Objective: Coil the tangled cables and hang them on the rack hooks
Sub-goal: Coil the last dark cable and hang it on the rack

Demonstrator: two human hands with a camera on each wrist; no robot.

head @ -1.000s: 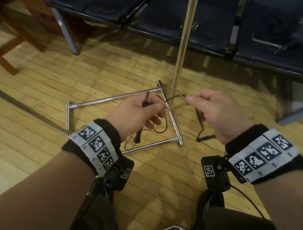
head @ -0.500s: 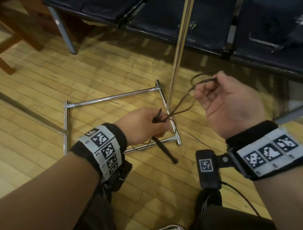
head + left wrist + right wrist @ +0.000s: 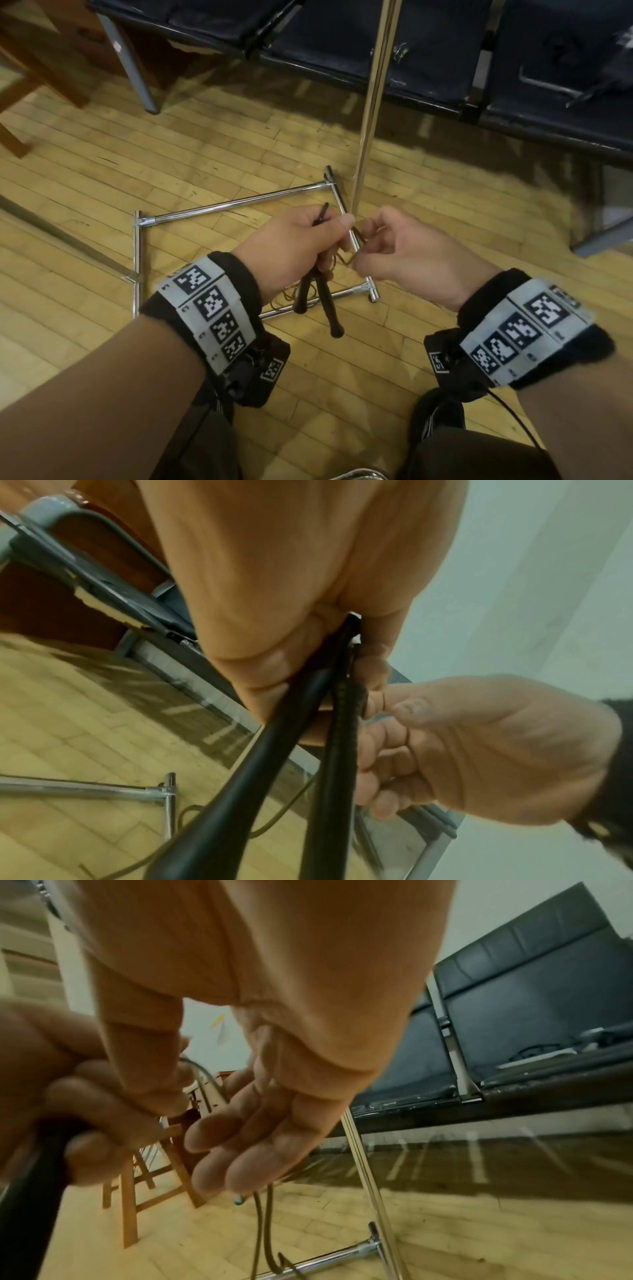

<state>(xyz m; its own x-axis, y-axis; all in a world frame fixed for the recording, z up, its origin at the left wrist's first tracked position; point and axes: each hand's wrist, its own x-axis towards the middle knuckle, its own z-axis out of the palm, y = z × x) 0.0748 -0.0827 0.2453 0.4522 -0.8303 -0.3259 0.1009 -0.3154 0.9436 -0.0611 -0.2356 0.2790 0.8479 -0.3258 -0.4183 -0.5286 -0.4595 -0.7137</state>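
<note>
A thin brown cable (image 3: pixel 346 260) ends in two black handles (image 3: pixel 325 308). My left hand (image 3: pixel 337 233) grips both handles and the gathered cable in its fist, above the rack's base, and the handles hang down from it. One black tip (image 3: pixel 322 212) pokes up above the fist. My right hand (image 3: pixel 361 253) is right beside it and pinches the cable loops between thumb and fingers. In the right wrist view two strands of cable (image 3: pixel 262 1231) hang below my right hand (image 3: pixel 205 1096). In the left wrist view the handles (image 3: pixel 274 750) fill the middle.
The chrome rack base (image 3: pixel 239 205) lies on the wood floor, with its upright pole (image 3: pixel 371 102) rising just behind my hands. Dark bench seats (image 3: pixel 342 51) run along the back. Brown wooden furniture (image 3: pixel 34 68) stands at the far left.
My right hand, raised to the right with a loop of cable half a second ago, has come back down to my left hand. The left hand has lifted slightly.
</note>
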